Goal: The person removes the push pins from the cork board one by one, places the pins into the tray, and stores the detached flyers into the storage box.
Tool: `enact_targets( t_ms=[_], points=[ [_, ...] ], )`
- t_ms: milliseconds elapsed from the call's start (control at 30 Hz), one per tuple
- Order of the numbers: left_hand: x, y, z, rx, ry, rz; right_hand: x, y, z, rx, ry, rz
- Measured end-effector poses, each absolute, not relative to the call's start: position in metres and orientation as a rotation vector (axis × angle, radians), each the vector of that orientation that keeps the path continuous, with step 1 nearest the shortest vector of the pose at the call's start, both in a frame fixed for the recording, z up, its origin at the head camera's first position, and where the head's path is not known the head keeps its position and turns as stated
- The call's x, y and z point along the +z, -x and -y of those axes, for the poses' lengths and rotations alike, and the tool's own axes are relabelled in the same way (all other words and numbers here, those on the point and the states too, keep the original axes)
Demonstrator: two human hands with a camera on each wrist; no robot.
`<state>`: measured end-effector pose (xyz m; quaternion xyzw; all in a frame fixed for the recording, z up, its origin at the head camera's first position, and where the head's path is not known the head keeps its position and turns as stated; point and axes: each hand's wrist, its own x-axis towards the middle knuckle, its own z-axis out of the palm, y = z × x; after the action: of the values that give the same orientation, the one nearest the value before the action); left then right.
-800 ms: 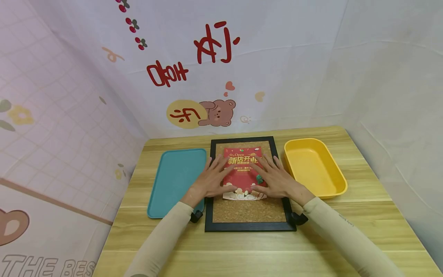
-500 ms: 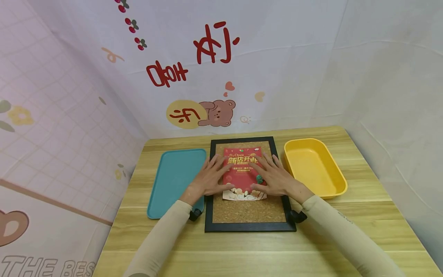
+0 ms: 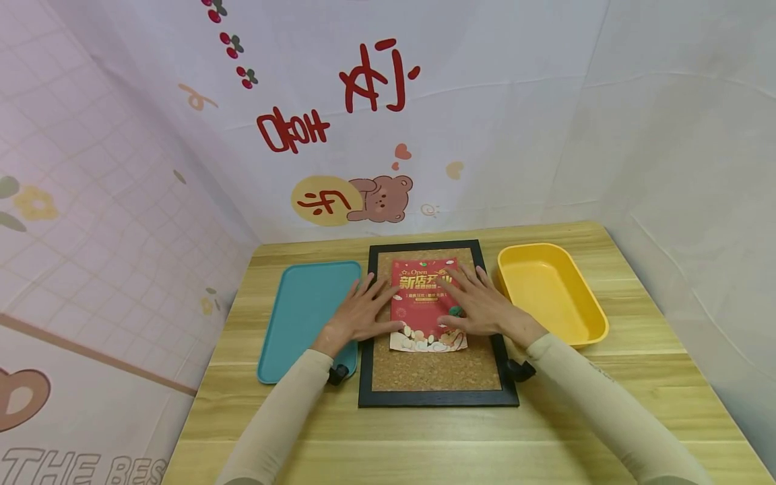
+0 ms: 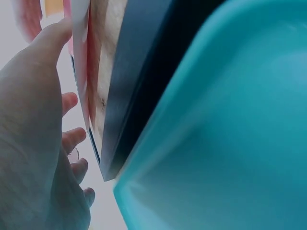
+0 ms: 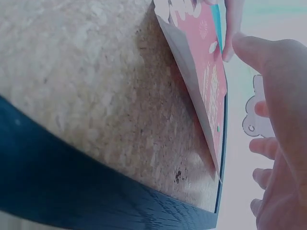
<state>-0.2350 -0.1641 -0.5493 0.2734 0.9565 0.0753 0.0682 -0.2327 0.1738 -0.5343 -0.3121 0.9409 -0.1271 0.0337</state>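
Note:
A red flyer (image 3: pixel 424 311) with gold lettering lies on a cork board (image 3: pixel 436 374) with a black frame (image 3: pixel 439 397). Over the flyer's left side, my left hand (image 3: pixel 359 316) spreads its fingers, the thumb near the lower left edge. My right hand (image 3: pixel 483 308) spreads over the right side in the same way. Neither hand grips anything; whether the fingertips touch the paper I cannot tell. In the right wrist view, one edge of the flyer (image 5: pixel 204 62) curls up off the cork (image 5: pixel 120 81), and my right hand (image 5: pixel 288 105) shows beside it.
A blue tray (image 3: pixel 309 316) sits left of the board, close to its frame. On the right stands a yellow basin (image 3: pixel 548 296). All of it rests on a wooden table (image 3: pixel 442 444), with patterned white cloth (image 3: pixel 515 135) hanging behind.
My left hand has shifted slightly left, uncovering more of the flyer's left side. My right hand has moved up a little. The flyer and board have stayed in place.

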Motion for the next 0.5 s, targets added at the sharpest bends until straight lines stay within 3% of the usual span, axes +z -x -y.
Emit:
enact_targets(
  t_ms=[500],
  points=[
    [-0.556,0.234,0.170,0.245,-0.786,-2.843,-0.533,0.252,-0.176,-0.429,0.917,-2.875]
  ],
)
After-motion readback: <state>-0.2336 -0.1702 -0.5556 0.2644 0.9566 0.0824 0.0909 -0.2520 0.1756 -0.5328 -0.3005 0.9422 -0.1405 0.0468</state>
